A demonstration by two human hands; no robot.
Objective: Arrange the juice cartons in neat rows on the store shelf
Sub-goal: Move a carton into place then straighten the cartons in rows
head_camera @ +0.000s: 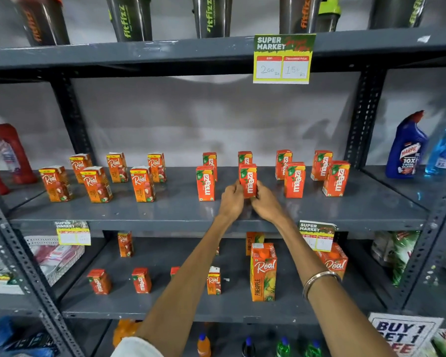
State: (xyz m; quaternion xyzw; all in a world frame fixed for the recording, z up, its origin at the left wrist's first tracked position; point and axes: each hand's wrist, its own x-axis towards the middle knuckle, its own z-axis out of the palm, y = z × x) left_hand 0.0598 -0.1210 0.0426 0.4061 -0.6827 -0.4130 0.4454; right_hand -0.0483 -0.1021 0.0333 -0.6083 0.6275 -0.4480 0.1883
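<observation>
On shelf [165, 210]: 8 Maaza cartons [248, 180].

Both bare arms reach forward and up, converging, the left hand [231, 199] and right hand [265, 202] almost touching, fingers [261, 185] curled inward in a pinch, a metal bangle on the right wrist.

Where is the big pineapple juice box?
The pineapple carton stands upright on the lower shelf, right of centre, between the person's two forearms, with a small Real carton to its left.
</observation>
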